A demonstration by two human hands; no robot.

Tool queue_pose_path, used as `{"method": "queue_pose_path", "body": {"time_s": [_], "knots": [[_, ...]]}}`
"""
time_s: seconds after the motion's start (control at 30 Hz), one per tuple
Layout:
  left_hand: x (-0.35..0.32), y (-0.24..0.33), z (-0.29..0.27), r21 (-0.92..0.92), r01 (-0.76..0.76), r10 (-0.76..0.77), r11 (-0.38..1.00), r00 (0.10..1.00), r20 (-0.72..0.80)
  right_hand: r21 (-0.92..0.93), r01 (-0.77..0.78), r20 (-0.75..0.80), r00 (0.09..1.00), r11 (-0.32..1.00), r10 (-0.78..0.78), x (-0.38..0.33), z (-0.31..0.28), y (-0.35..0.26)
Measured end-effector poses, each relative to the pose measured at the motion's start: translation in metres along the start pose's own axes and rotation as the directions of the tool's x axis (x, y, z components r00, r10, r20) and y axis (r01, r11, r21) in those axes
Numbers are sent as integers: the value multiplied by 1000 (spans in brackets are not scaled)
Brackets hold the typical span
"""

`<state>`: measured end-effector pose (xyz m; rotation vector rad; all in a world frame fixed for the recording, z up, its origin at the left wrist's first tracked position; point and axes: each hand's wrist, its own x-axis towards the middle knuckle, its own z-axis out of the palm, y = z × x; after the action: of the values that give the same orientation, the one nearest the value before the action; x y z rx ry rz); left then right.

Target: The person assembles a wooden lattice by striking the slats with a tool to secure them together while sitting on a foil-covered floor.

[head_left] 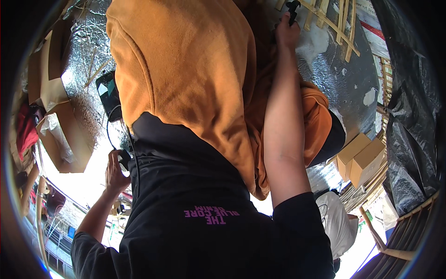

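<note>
My left hand (116, 174) is at the left side of my waist, its fingers curled against a small black thing (124, 159) beside a thin cable. I cannot make out exactly what that thing is. A phone-like device (108, 96) with a dark screen hangs above it against my orange-brown trousers (186, 60), with a black cable running from it. My right arm stretches far forward. At its end, my right hand (287, 33) is closed around a black tool (292, 10), whose working end is hard to see.
Thin wooden strips (339, 23) lie on the silvery, patchy floor ahead on the right. Open cardboard boxes (60, 121) stand at left, and closed cartons (360, 160) at right. Black plastic sheeting (411, 125) hangs along the right. A person in a light shirt (335, 223) is at lower right.
</note>
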<state>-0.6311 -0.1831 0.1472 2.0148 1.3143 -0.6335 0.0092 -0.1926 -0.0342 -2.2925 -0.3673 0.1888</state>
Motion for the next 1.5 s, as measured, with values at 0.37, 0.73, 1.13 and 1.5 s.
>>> {"method": "queue_pose_path", "body": {"time_s": [0.37, 0.73, 1.13, 1.5], "knots": [[42, 33, -61, 504, -63, -253, 861, 807, 534, 51, -135, 50, 990, 990, 133, -11, -9, -16], [212, 377, -247, 586, -534, 786, 609, 503, -359, 142, -207, 21, 978, 968, 206, -24, -26, -30], [383, 522, -65, 634, -438, 579, 638, 815, -20, 442, 4, -262, 957, 897, 125, -24, -43, -55], [413, 509, -71, 594, -354, 545, 722, 820, -174, 57, 162, -262, 955, 985, -142, -8, -49, -84]]}}
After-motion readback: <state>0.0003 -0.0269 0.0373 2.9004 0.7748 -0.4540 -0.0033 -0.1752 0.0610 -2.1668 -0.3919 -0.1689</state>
